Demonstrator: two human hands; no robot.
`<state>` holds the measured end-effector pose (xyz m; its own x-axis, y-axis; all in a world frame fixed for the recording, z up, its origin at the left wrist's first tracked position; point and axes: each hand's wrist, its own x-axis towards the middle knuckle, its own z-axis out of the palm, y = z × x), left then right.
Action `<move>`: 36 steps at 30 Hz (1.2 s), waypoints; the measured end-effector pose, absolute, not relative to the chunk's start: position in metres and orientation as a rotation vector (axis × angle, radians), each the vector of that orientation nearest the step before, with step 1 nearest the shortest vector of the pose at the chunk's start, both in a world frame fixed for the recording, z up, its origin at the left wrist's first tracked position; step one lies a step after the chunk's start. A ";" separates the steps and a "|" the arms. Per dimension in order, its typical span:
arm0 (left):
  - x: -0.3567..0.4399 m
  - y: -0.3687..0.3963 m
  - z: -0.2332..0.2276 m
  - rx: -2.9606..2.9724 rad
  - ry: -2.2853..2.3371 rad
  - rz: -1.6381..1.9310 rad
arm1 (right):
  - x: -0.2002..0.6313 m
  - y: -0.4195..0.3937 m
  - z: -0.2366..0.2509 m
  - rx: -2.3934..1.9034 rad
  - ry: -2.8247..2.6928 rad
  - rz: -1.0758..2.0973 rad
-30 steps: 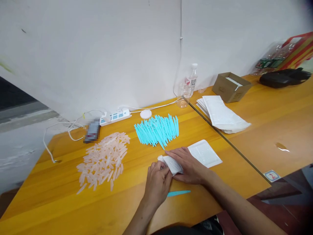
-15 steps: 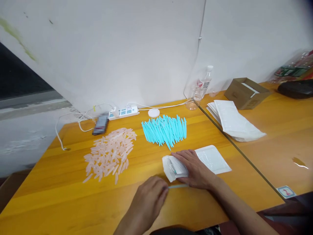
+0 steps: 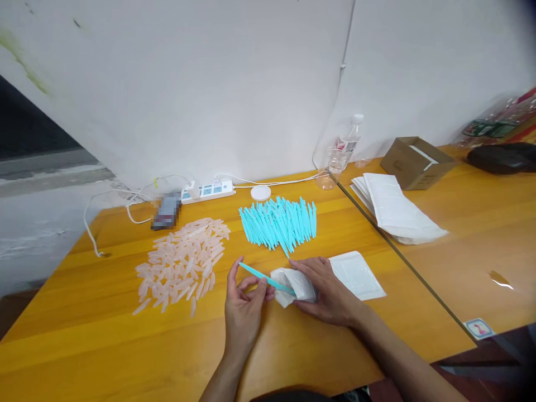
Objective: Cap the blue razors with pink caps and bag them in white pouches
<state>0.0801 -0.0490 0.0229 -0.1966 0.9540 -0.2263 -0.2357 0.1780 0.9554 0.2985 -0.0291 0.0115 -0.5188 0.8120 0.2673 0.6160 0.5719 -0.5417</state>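
Observation:
My left hand [image 3: 247, 298] pinches a slim turquoise plastic stick [image 3: 259, 273], its fingers bent along it. The stick's far end reaches into the mouth of a white padded envelope [image 3: 305, 285]. Around that envelope my right hand [image 3: 330, 291] is closed, keeping its mouth turned left. Beyond both hands lies a pile of similar turquoise sticks [image 3: 278, 223]. To the left is a spread of pale pink, translucent slim pieces [image 3: 184, 262]. Another white padded envelope [image 3: 358, 276] rests flat just right of my right hand.
A stack of white envelopes [image 3: 397, 209] lies right of the table seam, before an open cardboard box [image 3: 416, 164]. Along the wall are a plastic bottle [image 3: 347, 145], a round white disc [image 3: 260, 193], a power strip [image 3: 208, 191] with cables and a blurred phone [image 3: 166, 211].
My left hand has turned and risen from the table, bringing the turquoise stick up to the envelope's mouth. The right hand still grips the envelope. The view has shifted slightly.

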 end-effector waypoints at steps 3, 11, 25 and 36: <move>0.087 -0.054 0.020 0.904 1.383 1.243 | 0.298 -0.029 0.011 -1.147 -2.281 0.543; 0.063 -0.057 0.021 1.610 1.558 1.017 | 0.304 -0.028 0.011 -1.173 -2.299 0.519; 0.088 -0.081 0.019 2.053 1.783 0.738 | 0.306 -0.035 0.017 -1.197 -2.467 0.537; 0.090 -0.069 -0.021 1.546 1.557 0.819 | 0.291 -0.030 0.010 -1.260 -2.242 0.666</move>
